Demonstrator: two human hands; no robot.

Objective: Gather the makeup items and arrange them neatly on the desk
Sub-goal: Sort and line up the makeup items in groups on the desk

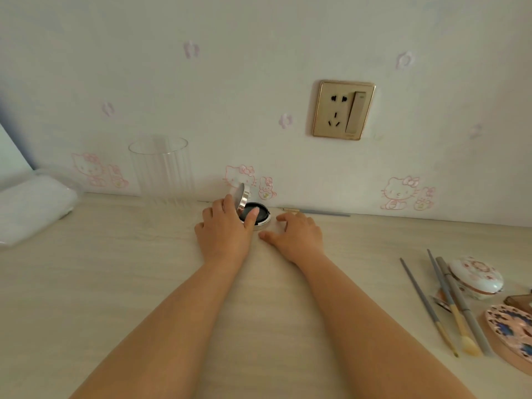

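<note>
Desk (115, 283): glass cup (161, 165) by wall, L hand (224, 228) grip on compact (253, 214), R hand (296, 231) relaxed

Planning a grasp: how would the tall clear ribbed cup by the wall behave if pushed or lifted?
The clear ribbed cup stands tall and narrow, so a high push would likely tip it. It holds nothing visible, so probably light. On its side the round wall would probably roll. Glass or plastic: cannot tell.

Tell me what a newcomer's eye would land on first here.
Both bare forearms lead to the open round compact by the wall, its lid tilted up under the left hand; the right hand rests beside it. Next come the gold wall socket above and the brushes at right.
</note>
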